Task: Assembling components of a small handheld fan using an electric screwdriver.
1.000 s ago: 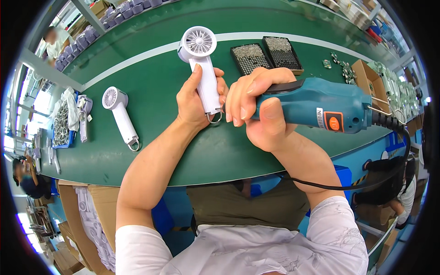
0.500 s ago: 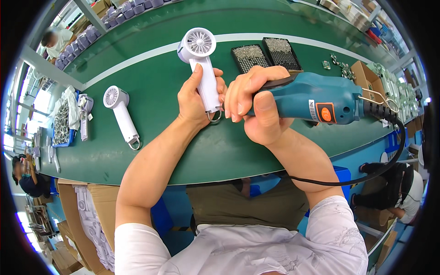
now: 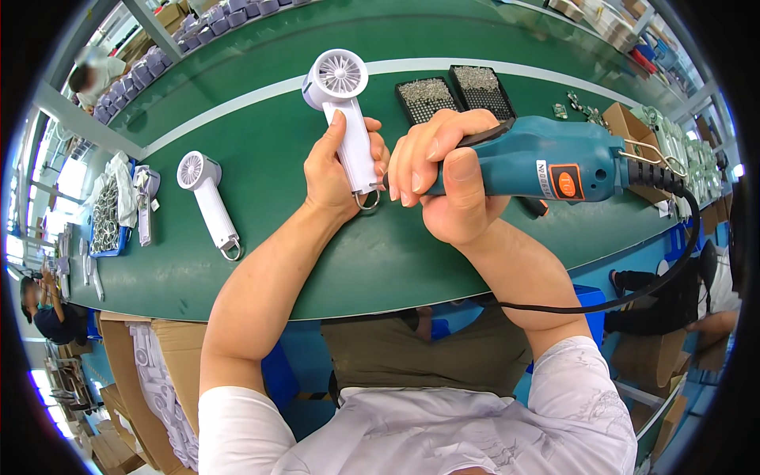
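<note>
My left hand [image 3: 334,170] is closed around the handle of a white handheld fan [image 3: 356,146], its round grille facing up and a metal ring at its foot. In my right hand [image 3: 455,170] is a teal corded electric screwdriver [image 3: 546,162], held level with its nose pointing left. The bit reaches the fan's lower end beside the ring; my fingers partly hide the nose, and I cannot tell whether a screw is there. A second white handheld fan [image 3: 210,198] lies on the green table to the left, with a ring at its end.
Two black trays of small screws [image 3: 428,96] [image 3: 481,87] sit beyond my right hand. Left lies a blue bin of metal rings [image 3: 107,226]. A cardboard box [image 3: 629,131] and circuit boards [image 3: 586,111] are at right. The black cord [image 3: 633,297] loops beside my right arm.
The fan in my left hand has shifted very slightly left. The screwdriver's rear end has tipped up a little. At the right edge, a person in the background has moved.
</note>
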Available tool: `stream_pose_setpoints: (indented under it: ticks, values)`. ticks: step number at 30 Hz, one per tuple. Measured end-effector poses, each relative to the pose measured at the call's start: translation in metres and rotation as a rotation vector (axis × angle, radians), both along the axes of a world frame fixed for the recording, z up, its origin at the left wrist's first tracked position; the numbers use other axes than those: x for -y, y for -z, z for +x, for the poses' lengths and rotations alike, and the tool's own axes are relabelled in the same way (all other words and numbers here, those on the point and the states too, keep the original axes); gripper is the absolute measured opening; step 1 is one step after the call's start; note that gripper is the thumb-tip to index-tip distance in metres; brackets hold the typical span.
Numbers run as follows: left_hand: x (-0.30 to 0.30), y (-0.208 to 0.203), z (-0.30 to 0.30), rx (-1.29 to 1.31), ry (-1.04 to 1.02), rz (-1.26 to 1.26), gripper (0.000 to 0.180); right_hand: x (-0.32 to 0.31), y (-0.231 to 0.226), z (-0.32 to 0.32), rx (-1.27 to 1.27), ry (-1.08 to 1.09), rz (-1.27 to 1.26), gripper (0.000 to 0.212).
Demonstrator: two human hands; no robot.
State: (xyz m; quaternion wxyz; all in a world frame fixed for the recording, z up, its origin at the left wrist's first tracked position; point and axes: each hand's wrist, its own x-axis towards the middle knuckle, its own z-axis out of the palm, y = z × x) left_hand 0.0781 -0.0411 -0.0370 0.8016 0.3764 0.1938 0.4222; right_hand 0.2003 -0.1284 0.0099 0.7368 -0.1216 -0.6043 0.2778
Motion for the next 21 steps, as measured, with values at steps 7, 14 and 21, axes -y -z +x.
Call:
stream_pose_setpoints:
  ticks: [7, 14, 21]
  values:
    - [-0.002, 0.0, -0.004, -0.001, 0.042, 0.036, 0.053, 0.004, 0.001, -0.003, -0.089, 0.037, -0.026, 0.032]
    - [-0.005, 0.006, -0.003, 0.024, 0.031, 0.027, 0.049, 0.0, -0.006, 0.005, -0.227, -0.046, 0.07, 0.025]
    - [-0.005, 0.005, -0.004, 0.036, 0.055, 0.021, 0.049, 0.004, -0.003, 0.003, -0.07, 0.039, -0.009, 0.035]
